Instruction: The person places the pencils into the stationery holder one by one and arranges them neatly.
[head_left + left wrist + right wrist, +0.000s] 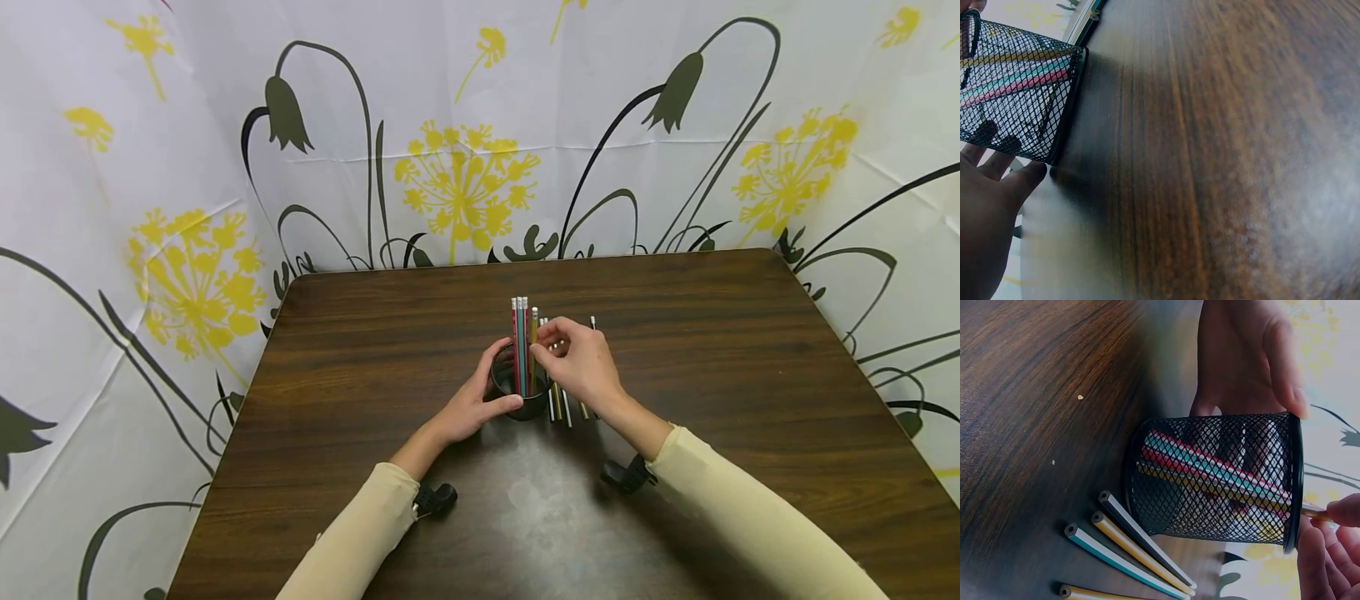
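Observation:
A black wire-mesh pencil cup (531,410) stands upright on the table. My left hand (471,407) holds it from the left side, its thumb at the near rim and its fingers around the far wall. Red and teal pencils (520,342) stand inside, eraser ends up, leaning together. A gold-yellow pencil (534,321) stands in the cup beside them, and my right hand (587,362) pinches it between thumb and fingertips just above the rim. In the right wrist view several loose pencils (1135,545), white, yellow and teal, lie next to the cup's base.
The brown wood-grain table (375,350) reaches back to a white curtain (450,50) printed with flowers. One more pencil (593,322) shows partly behind my right hand. Two small pale crumbs (1080,397) lie on the table in the right wrist view.

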Available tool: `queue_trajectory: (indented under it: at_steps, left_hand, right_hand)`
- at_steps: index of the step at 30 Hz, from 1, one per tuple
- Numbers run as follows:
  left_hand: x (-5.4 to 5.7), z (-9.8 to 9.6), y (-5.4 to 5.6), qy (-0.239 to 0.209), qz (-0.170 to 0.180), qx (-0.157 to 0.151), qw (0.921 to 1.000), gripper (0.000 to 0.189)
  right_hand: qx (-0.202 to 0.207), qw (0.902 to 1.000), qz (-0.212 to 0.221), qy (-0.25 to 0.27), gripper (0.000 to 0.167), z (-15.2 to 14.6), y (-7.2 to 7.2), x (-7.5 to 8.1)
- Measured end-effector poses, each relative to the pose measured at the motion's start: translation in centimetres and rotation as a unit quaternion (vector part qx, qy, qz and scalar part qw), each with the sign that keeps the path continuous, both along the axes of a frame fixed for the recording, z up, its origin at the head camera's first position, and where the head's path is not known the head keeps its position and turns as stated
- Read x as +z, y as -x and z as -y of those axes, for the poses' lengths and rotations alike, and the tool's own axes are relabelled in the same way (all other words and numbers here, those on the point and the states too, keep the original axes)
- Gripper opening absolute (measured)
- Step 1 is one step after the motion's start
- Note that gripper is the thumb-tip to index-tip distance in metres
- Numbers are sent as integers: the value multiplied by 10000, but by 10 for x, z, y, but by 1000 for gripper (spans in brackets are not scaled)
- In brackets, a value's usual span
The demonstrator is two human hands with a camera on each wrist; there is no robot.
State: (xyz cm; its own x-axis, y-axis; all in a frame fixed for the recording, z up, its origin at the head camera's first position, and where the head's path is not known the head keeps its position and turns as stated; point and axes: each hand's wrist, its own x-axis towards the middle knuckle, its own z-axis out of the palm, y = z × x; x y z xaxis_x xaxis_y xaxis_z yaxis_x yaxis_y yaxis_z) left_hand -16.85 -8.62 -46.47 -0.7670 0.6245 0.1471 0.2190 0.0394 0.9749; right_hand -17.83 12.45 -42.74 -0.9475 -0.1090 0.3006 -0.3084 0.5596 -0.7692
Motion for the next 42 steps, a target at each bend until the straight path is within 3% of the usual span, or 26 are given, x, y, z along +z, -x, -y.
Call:
queue_trajectory:
  at_steps: [20,29,30,42]
  left_hand:
    - [-1,0,1,-38,28,5,10000,81]
    - [-2,0,0,-55,71,40,10000,81]
    - [-7,0,2,-59,51,49,10000,81]
    - [0,0,0,1,44,21,10000,81]
  right_hand:
    - [-471,9985,-41,-260,12,7,11,-3]
    - [-458,9984,131,-300,12,7,15,-4]
    - [-463,9984,144,-302,12,7,16,-4]
    - [-284,9981,516,-179,16,6,20,-1]
